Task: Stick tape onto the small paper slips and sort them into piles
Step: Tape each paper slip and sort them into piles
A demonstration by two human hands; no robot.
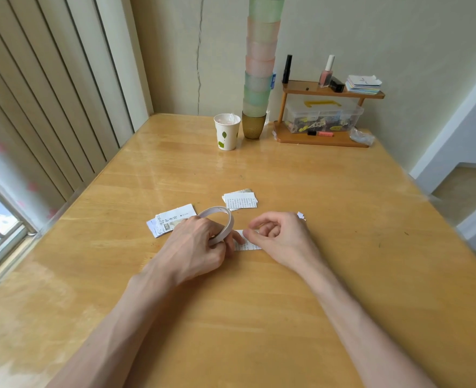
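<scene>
My left hand (200, 247) grips a thin white tape roll (222, 223), held upright on the wooden table (259, 303). A small printed paper slip (248, 245) lies flat between my hands, partly hidden by them. My right hand (280, 238) has its fingers curled, and its fingertips press on the slip's top edge near the roll. One pile of slips (172, 219) lies to the left behind my left hand. A second pile of slips (241, 201) lies further back in the middle. A tiny paper scrap (301, 215) shows behind my right hand.
At the back stand a paper cup (227, 131), a tall stack of plastic cups (259, 79) and a small wooden shelf (323, 138) with a clear box and cosmetics. A window and blinds run along the left; the table's right edge borders a doorway.
</scene>
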